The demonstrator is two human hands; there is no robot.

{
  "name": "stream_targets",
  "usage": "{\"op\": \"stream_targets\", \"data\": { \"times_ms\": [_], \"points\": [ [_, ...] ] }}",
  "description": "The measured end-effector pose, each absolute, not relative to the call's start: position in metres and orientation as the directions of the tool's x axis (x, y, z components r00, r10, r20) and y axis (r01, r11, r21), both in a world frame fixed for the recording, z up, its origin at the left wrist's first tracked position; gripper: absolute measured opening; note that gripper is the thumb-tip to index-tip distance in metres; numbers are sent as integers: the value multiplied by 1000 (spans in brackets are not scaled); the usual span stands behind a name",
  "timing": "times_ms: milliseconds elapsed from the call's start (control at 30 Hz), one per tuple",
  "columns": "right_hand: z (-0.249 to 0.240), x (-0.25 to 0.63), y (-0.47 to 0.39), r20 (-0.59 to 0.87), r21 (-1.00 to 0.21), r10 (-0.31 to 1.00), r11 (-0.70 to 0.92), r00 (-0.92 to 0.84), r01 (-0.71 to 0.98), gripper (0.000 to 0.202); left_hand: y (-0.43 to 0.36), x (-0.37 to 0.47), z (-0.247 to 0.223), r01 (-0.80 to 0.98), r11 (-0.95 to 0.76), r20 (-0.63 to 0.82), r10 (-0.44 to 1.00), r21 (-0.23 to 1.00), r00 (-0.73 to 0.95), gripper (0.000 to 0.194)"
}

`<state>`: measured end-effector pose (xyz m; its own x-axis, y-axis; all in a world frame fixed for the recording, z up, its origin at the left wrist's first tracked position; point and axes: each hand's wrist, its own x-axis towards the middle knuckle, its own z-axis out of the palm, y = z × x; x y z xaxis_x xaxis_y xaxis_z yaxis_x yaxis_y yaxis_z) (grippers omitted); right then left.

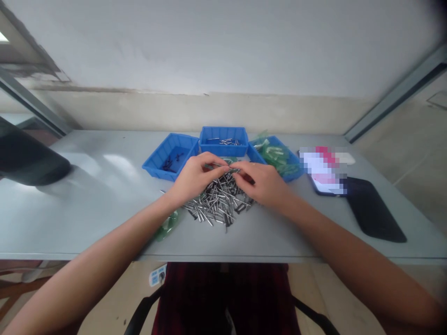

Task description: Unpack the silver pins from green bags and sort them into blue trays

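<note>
Over a heap of thin silver rivets [214, 204], some with dark ends, my two hands meet fingertip to fingertip. My left hand [195, 176] is closed in a pinch on slim metal rivets [230, 169], which span the gap between the hands. From the other side my right hand [263, 182] grips them too, its thumb and fingers pressed together. How many are held is too small to tell. Behind the hands, a blue bin [224, 150] has a few silver rivets in it. The left blue bin [153, 172] holds small dark pieces.
Green plastic bags [277, 156] fill the right blue bin [295, 174]. Another green bag [166, 227] lies by my left forearm. A lit phone [323, 179] and a black flat case [375, 211] lie at right. A dark cylinder [31, 158] is at left. A wall [223, 56] stands behind.
</note>
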<state>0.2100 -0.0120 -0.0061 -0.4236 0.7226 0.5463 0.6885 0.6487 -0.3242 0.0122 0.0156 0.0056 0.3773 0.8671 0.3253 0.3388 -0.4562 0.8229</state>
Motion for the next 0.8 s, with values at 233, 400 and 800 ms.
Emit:
{"op": "stream_targets", "data": {
  "times_ms": [233,400,800],
  "points": [
    [-6,211,-13,508,-295,708,678,-490,674,20,12,14,8,261,-410,299,878,874,375,14],
    [-6,210,-14,483,-270,699,693,-528,669,20,11,15,8,223,-365,247,871,904,424,13],
    [-6,211,-14,577,-337,710,657,-404,674,25,10,14,6,335,-392,195,848,857,493,21]
  ]
}}
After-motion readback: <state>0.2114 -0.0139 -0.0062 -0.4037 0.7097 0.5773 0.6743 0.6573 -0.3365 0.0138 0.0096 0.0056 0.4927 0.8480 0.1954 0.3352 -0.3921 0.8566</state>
